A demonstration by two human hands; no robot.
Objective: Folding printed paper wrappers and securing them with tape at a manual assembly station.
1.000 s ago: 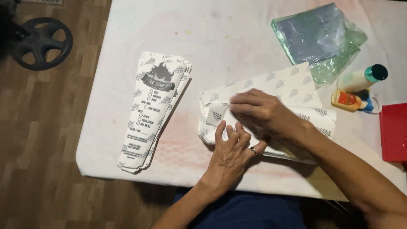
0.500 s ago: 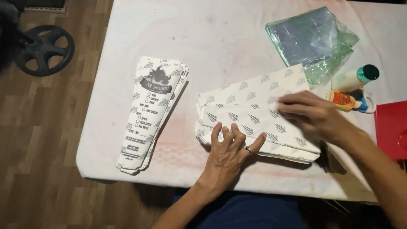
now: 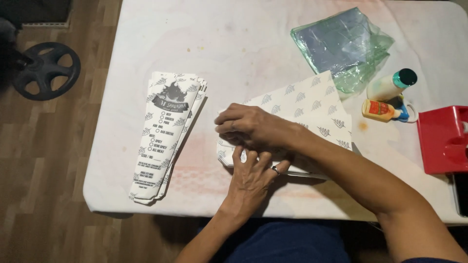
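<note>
Patterned paper sheets (image 3: 302, 104): long axis diagonal, near-left to far-right on counter (image 3: 243, 44); right hand (image 3: 248, 127) pinching sheet's left corner; left hand (image 3: 253, 178) flat, fingers pressing its near edge

Two hands, left (image 3: 253, 178) and right (image 3: 248, 127). Two paper stacks: folded sleeves (image 3: 165, 134), patterned sheets (image 3: 312, 104). Two bottles (image 3: 390, 85) (image 3: 380, 110), one red box (image 3: 443, 141).

arms: bare, no sleeves | left hand (image 3: 251, 178): ring | clothing: dark blue
</note>
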